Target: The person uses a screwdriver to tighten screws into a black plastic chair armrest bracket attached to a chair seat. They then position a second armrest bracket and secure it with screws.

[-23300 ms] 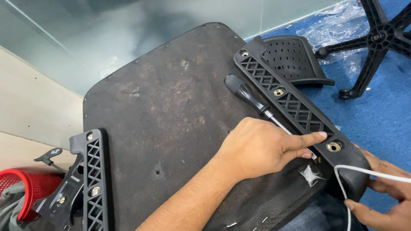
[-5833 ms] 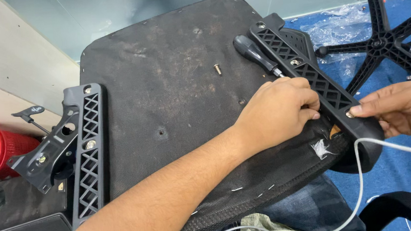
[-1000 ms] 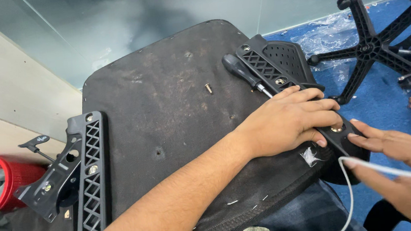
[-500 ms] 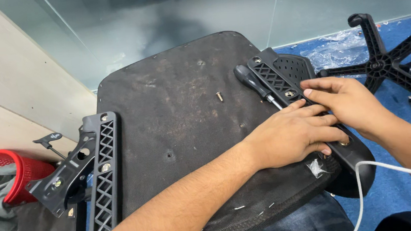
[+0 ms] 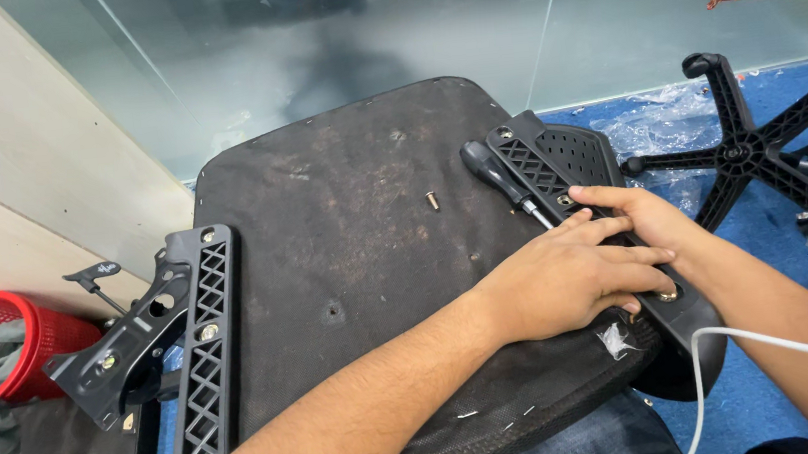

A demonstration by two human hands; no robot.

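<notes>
Armrest bracket [image 5: 542, 169] lies under both hands [image 5: 605, 262], seemingly pressed.

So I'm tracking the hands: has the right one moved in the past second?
Yes. The right hand left the seat's near edge and went up onto the lattice bracket, beside the left hand.

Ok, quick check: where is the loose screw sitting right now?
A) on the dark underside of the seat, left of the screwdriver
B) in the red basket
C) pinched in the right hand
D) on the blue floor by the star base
A: the loose screw lies bare on the seat underside, just left of the screwdriver, apart from both hands.
</notes>
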